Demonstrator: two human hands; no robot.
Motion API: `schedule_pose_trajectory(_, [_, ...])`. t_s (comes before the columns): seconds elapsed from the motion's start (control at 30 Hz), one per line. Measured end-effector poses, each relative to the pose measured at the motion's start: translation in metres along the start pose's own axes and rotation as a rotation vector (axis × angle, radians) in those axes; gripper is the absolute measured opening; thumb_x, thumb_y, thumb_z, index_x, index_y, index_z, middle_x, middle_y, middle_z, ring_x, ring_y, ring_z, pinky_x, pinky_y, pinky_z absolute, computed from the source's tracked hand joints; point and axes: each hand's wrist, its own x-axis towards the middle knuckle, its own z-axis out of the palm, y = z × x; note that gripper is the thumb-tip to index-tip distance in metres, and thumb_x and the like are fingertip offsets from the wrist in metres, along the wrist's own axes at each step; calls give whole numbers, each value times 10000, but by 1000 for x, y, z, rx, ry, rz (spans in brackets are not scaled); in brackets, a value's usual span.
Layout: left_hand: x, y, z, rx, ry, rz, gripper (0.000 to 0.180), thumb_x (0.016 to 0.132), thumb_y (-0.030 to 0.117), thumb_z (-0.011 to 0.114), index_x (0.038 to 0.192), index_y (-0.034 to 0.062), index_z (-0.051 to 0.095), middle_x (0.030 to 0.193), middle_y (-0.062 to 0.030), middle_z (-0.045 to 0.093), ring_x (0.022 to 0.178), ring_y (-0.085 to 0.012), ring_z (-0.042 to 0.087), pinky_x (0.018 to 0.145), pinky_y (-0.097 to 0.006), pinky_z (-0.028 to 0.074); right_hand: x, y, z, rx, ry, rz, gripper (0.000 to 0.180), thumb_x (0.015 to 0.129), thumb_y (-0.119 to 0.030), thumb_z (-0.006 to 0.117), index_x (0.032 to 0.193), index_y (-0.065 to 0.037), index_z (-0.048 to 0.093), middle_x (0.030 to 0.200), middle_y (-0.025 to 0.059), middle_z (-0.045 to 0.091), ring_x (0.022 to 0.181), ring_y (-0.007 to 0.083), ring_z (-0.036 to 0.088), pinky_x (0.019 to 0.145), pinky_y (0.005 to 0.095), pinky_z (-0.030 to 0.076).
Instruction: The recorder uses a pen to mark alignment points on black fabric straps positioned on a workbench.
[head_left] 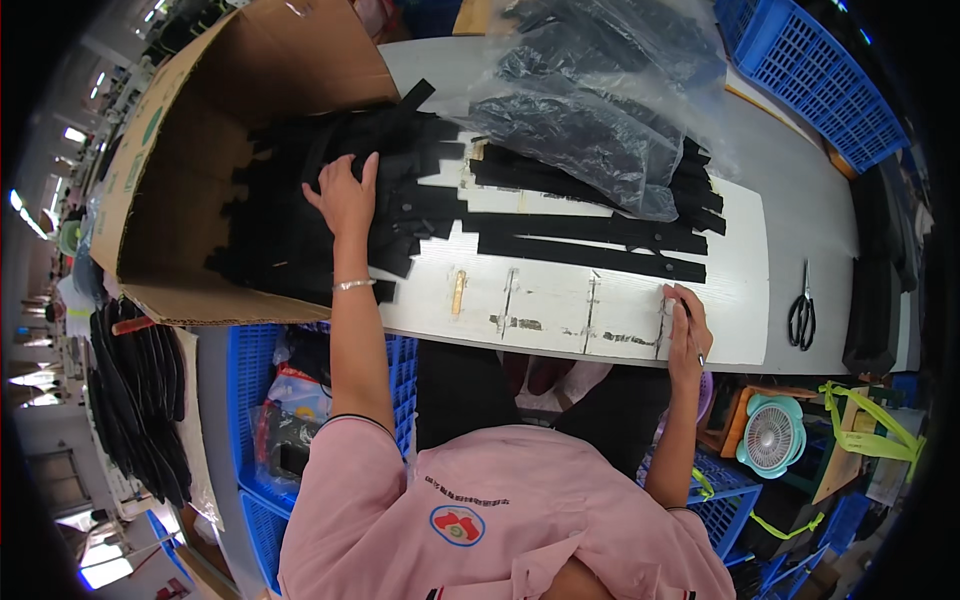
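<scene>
My left hand (345, 198) rests on a pile of black fabric strips (290, 220) at the mouth of a cardboard box (185, 190). Its thumb and fingers are spread; whether it pinches a strip cannot be made out. Near the front edge of the white board (550, 290), my right hand (686, 325) is closed around a slim pen-like stick (701, 358), whose end pokes out below the fingers. Just beyond that hand lie two long black strips (590, 252), side by side across the board. Dark marks and a tape piece (459, 292) show on the board.
A clear plastic bag (600, 100) covers more black strips (540, 178) at the back. Black scissors (803, 310) lie on the grey table (815, 230) at right. Blue crates (820, 80) stand far right and below the table. A small turquoise fan (771, 437) sits lower right.
</scene>
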Motion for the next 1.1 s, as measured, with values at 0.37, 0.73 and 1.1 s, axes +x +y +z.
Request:
schedule_pose_trajectory(0.37, [-51,-7,-31,-121,75,-57,415,947,483,713,1045,81,734,1180,-80,712,1279,-245,584,1204,-677,196,5,-20,20,-467,-91,-465,459,930,-178,732,1362,-79,615,1415,98,648,1281,316,608,1044,394,481])
schedule_pose_trajectory(0.73, [-50,-15,-27,-337,161,-69,392,975,415,685,1216,107,712,1291,-105,695,1385,-304,517,1231,-612,182,117,-33,88,-684,-29,-567,388,1010,-290,637,1345,-100,597,1340,112,654,1306,312,552,1122,520,364])
schedule_pose_trajectory(1.1, [-122,17,-85,-477,-256,427,274,875,193,788,1132,110,743,1429,-79,607,1480,-319,396,1262,-559,138,20,-45,79,-544,65,-622,411,952,-85,709,1345,-53,591,1331,151,663,1211,334,626,1125,484,396])
